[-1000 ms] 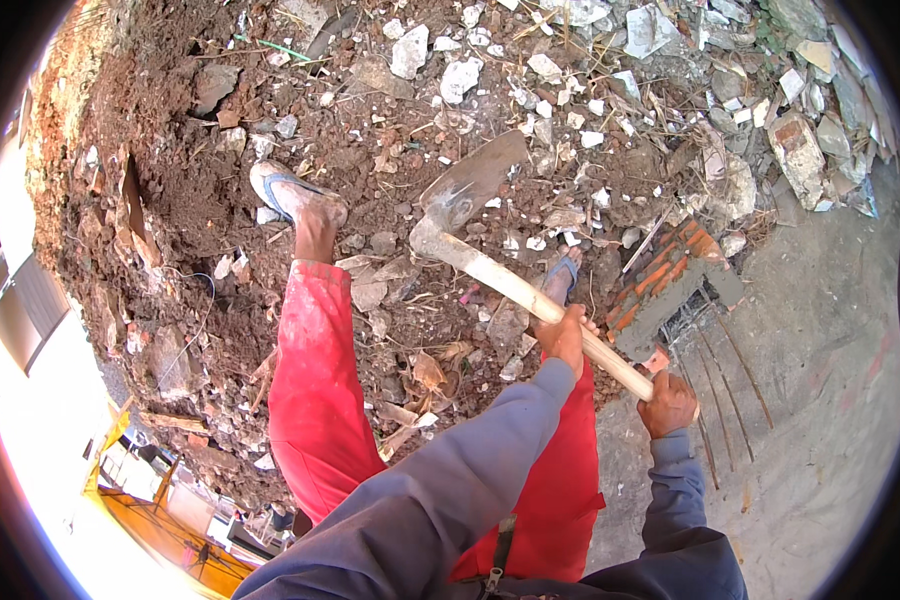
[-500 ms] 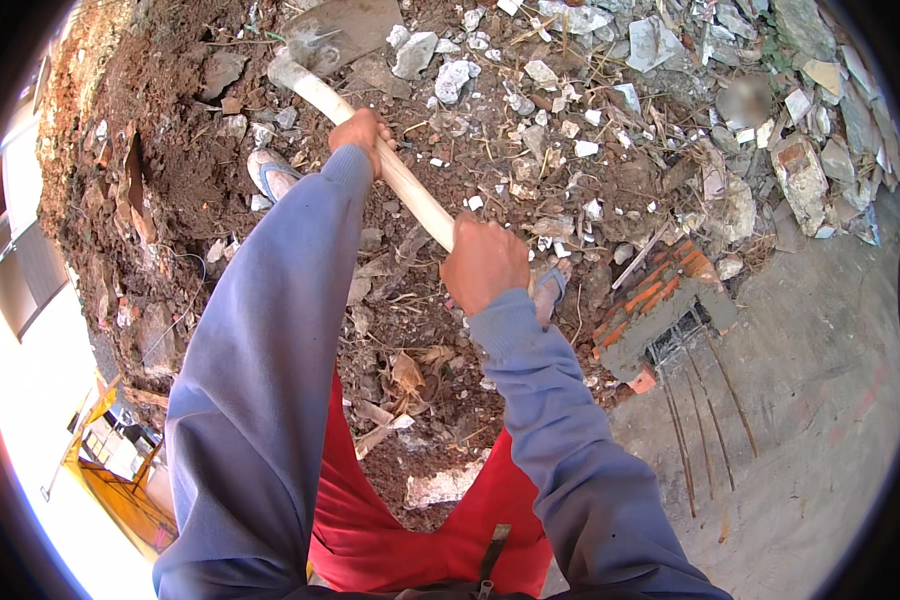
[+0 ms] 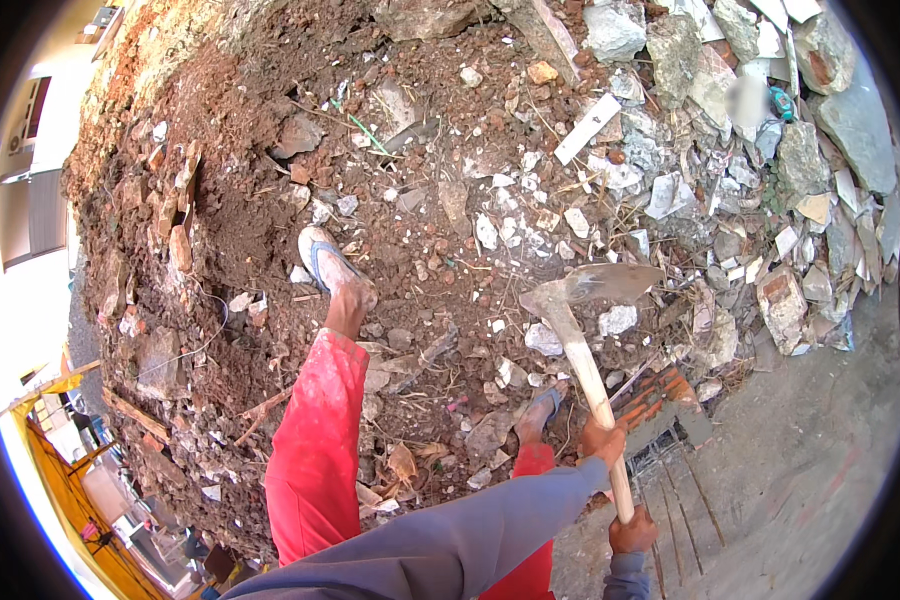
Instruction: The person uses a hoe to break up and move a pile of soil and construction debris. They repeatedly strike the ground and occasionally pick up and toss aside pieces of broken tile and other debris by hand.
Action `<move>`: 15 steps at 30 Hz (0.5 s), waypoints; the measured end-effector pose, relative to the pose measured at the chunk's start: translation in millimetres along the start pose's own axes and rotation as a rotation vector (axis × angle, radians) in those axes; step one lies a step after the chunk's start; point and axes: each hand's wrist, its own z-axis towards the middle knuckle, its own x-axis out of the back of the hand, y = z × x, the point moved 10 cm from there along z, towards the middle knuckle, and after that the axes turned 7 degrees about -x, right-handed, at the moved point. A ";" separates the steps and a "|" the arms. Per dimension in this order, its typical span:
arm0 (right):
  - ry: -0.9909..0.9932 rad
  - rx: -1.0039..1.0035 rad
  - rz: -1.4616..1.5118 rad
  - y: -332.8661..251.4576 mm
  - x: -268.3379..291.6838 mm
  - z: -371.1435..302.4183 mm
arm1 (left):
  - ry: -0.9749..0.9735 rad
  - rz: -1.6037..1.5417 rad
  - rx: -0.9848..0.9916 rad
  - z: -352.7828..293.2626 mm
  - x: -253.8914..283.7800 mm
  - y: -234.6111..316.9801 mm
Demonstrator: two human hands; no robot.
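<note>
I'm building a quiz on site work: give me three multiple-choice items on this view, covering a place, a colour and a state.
1. Where is the hoe's blade?
A. On the rubble
B. On the bare concrete
C. Raised overhead

2. What colour are the trousers?
A. Blue
B. Red
C. Black

3. How is the handle held?
A. One hand
B. Both hands
C. Lying loose

Answers:
1. A: the hoe meets the rubble heap.
2. B: the trousers are red.
3. B: left hand and right hand both grip the handle.

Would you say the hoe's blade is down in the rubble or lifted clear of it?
Down: the hoe's blade lies among the rubble, with the left hand and right hand on the handle.
</note>
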 end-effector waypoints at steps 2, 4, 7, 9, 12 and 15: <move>-0.014 -0.002 0.071 5.6 -7.6 -4.5 | 0.097 0.094 -0.192 -21.8 13.3 40.5; 0.073 0.117 0.203 -31.0 -7.3 2.2 | 0.163 0.028 -0.283 -14.1 42.0 70.6; 0.206 0.222 0.439 -149.6 54.7 49.1 | 0.200 -0.114 -0.451 20.3 87.6 176.8; 0.228 0.225 0.408 -220.0 75.0 80.9 | 0.338 -0.056 -0.694 33.4 118.9 284.9; 0.008 0.242 0.510 -313.1 101.1 89.6 | 0.374 0.073 -0.746 77.7 162.6 377.0; -0.229 0.183 0.464 -318.3 66.4 57.6 | 0.411 0.459 -0.640 97.3 172.8 345.8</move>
